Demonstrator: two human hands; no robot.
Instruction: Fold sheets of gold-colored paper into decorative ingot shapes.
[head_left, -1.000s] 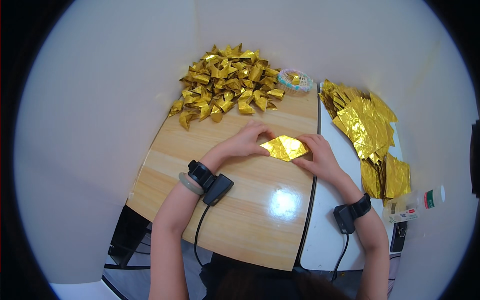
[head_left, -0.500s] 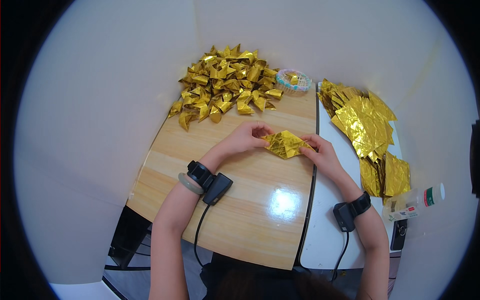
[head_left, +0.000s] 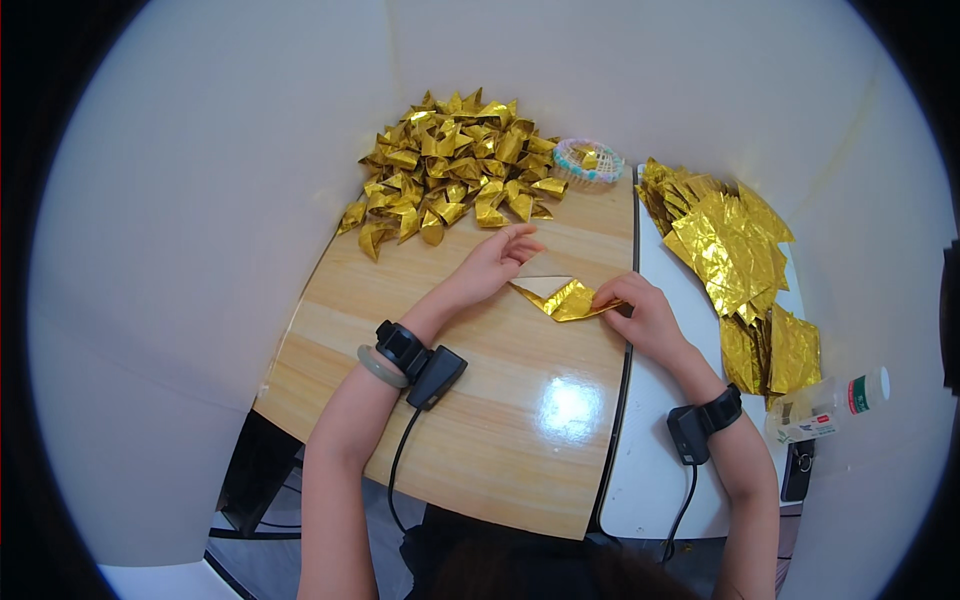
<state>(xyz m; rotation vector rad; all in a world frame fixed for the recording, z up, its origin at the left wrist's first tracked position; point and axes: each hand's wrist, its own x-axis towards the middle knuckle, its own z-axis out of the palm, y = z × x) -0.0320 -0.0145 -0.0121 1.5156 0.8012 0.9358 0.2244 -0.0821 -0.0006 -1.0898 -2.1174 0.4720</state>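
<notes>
Both hands are on one folded sheet of gold foil paper (head_left: 566, 298): the left hand (head_left: 493, 263) lies flat with fingers spread, pressing down on the sheet's upper left part, where a pale underside shows, and the right hand (head_left: 640, 312) pinches the sheet's right tip between thumb and fingertips. The sheet lies on the wooden table (head_left: 470, 420), near its right edge and about midway between the two wrists.

At the far left of the tabletop, towards the wall, sits a heap of folded gold pieces (head_left: 455, 165), well apart from the hands. Just right of that heap stands a small woven basket (head_left: 588, 160) with a pale rim. The left wrist wears a black strapped device (head_left: 418, 358) with a cable hanging off the near edge, and a greenish bangle (head_left: 380, 368) sits just beside it.

Right of the wooden table is a white surface (head_left: 645, 470), butted against it. A stack of flat gold sheets (head_left: 735, 250) lies spread along it. Nearer, a clear plastic bottle (head_left: 828, 402) lies on its side. The right wrist carries another black device (head_left: 703, 425).
</notes>
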